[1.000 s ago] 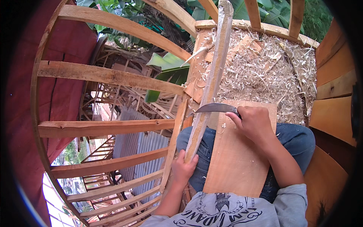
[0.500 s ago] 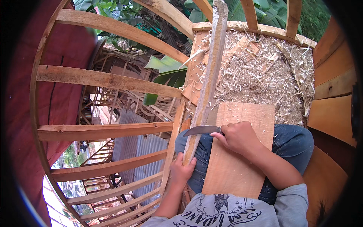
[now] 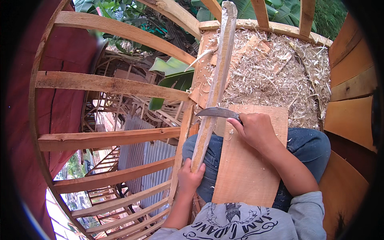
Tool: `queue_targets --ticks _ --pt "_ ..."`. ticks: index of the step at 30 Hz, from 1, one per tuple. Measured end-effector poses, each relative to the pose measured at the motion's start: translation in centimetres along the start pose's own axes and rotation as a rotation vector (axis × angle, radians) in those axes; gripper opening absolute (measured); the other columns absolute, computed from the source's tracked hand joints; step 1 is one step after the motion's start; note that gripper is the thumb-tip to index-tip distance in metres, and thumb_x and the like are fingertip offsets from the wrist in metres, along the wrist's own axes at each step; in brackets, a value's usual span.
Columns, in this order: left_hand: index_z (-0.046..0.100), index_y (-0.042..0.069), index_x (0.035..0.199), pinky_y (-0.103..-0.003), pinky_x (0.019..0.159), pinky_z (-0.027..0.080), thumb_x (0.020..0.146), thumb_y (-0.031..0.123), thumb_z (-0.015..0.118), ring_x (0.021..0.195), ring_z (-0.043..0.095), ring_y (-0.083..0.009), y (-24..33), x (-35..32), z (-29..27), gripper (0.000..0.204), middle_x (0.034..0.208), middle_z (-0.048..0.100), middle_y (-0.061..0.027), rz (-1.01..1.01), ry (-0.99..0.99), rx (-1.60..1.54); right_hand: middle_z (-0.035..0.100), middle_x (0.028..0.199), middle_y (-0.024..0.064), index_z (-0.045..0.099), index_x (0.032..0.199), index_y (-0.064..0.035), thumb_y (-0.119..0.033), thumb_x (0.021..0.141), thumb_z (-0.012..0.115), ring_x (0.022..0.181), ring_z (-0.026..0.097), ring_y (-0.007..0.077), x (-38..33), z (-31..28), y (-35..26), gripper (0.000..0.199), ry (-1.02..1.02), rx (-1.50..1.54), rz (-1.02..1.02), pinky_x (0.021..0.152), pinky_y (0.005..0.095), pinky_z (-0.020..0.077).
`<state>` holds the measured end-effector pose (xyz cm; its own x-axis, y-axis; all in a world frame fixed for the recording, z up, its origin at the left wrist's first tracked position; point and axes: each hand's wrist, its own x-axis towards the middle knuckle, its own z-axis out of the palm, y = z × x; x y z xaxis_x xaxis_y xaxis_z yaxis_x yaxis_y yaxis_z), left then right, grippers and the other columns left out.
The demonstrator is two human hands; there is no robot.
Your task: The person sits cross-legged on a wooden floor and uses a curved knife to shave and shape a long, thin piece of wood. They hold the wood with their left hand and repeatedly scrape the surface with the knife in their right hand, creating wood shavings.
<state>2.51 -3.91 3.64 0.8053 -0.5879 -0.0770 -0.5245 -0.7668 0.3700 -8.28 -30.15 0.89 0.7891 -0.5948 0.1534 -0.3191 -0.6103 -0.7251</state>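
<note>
Left hand (image 3: 191,176) is closed around the near end of a wooden strip (image 3: 219,80), which extends forward and slightly right of that hand. Right hand (image 3: 257,127) grips a curved knife (image 3: 218,112), its blade across the strip ahead of the left hand. A flat board (image 3: 246,176) lies below the right hand, wood shavings (image 3: 272,76) spread beyond it, and a slatted railing (image 3: 108,138) bounds the left hand's outer side.

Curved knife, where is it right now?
In the head view, just right of centre, the curved knife is in the right hand, its blade crossing the long wooden stick.
</note>
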Motion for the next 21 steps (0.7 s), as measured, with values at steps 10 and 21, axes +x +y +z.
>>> queue_targets --ticks 10,21 --pt "0.053 0.003 0.082 -0.043 0.055 0.048 0.075 0.033 0.072 0.066 0.064 -0.04 -0.7 -0.2 0.3 0.036 0.066 0.061 -0.0208 0.035 0.023 0.023 0.058 0.052 0.0125 0.062 0.064 -0.0051 -0.046 0.09 0.055 0.047 0.06 0.0284 -1.1 0.6 -0.4 0.049 0.042 -0.009 -0.026 0.045 0.0369 0.0454" --pt "0.052 0.003 0.081 -0.043 0.055 0.048 0.075 0.033 0.072 0.064 0.064 -0.0398 -0.8 -0.2 0.6 0.036 0.066 0.061 -0.0204 0.058 0.045 -0.04 0.056 0.052 0.0151 0.06 0.061 -0.0043 -0.046 0.09 0.055 0.049 0.058 0.0328 -1.1 -1.5 0.6 0.051 0.05 0.059 -0.082 0.048 0.0416 0.0447"
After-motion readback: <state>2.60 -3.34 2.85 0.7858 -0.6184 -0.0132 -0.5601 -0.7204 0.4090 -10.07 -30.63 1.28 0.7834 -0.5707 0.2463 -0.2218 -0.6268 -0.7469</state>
